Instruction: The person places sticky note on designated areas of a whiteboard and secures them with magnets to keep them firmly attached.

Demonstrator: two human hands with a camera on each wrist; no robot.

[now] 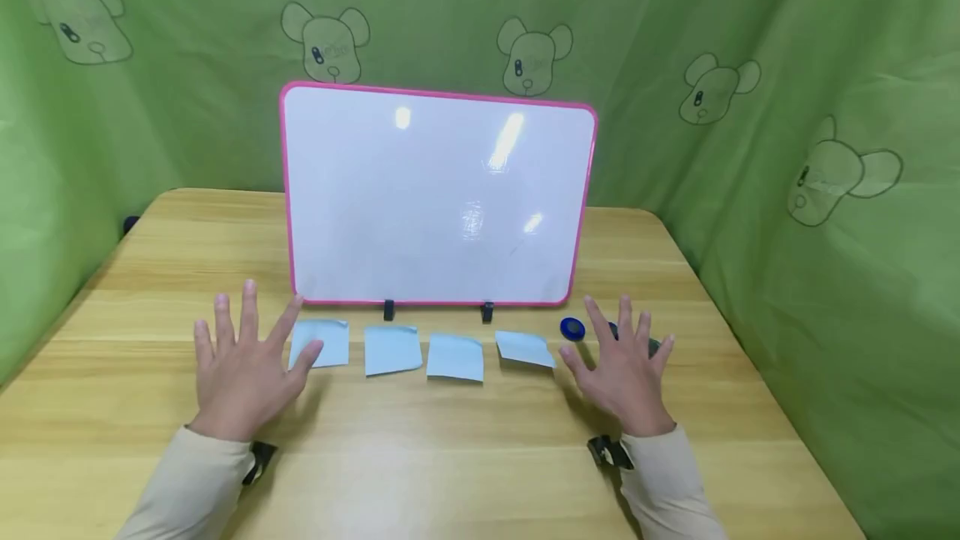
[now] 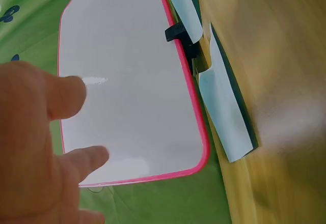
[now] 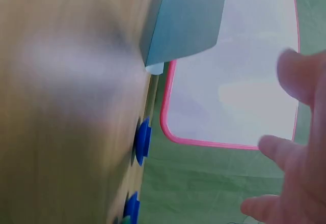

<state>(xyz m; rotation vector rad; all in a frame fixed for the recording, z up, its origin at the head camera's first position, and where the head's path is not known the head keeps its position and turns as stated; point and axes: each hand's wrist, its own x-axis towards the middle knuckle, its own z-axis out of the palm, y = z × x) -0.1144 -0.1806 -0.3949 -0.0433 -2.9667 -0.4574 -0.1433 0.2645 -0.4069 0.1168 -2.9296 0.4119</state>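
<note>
My left hand (image 1: 247, 377) hovers over the table at the left with its fingers spread and nothing in it. Partly covered by its thumb and index finger is the leftmost light blue sticky note (image 1: 330, 344). Several such notes lie in a row, and the rightmost note (image 1: 525, 348) curls up at its edges. On the right, my right hand (image 1: 622, 377) is also spread and holds nothing. A blue round magnet-like disc (image 1: 572, 329) sits just beyond its thumb. Behind its fingers, a second blue disc (image 3: 131, 208) and a dark green piece (image 1: 655, 347) are partly hidden.
A blank whiteboard (image 1: 427, 207) with a pink frame stands tilted back behind the notes, on two black clips (image 1: 388, 310). The wooden table (image 1: 420, 457) reaches a green curtain (image 1: 225, 132) printed with bear heads, which surrounds the back and sides.
</note>
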